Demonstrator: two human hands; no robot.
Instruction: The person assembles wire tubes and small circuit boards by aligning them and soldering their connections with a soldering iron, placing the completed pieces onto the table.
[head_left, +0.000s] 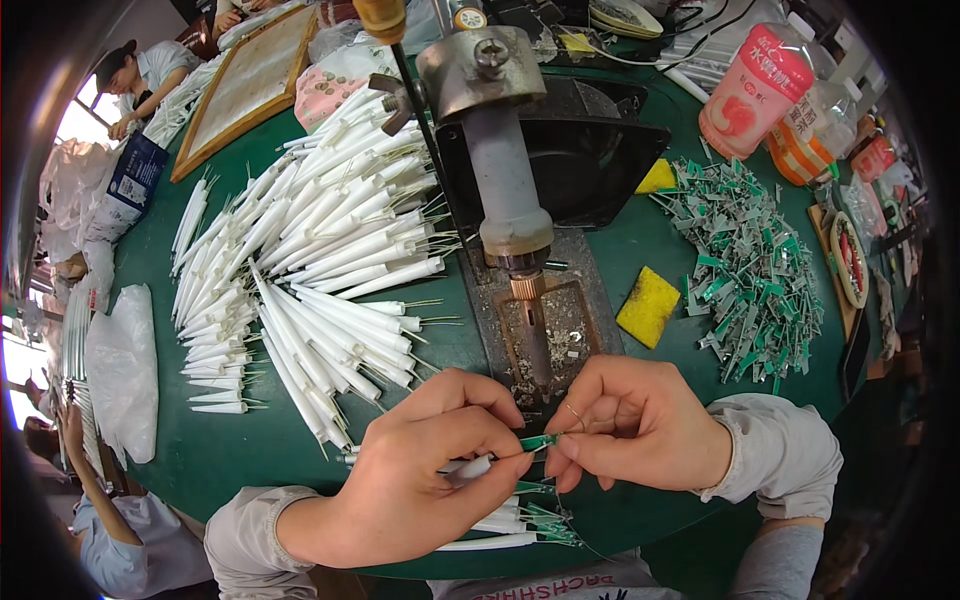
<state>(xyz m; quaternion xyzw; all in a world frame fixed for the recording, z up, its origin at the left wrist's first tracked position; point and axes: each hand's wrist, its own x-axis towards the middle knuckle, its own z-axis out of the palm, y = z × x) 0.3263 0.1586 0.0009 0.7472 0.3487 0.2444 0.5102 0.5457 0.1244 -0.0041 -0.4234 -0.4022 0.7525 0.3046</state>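
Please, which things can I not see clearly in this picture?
In the head view:
- Tube: mostly hidden by the left hand holding it.
- Green board: fine details too small; one end covered by the right hand.
- Board pile: lower pieces covered by upper ones.
- Shirt: cut off by the lower edge.

The slender tubes (395,278) are white, the tabletop (220,455) dark green, the small circuit boards (755,275) green and silver-grey, the sponges (648,308) yellow, the bottle label (752,90) pink, peach-printed.
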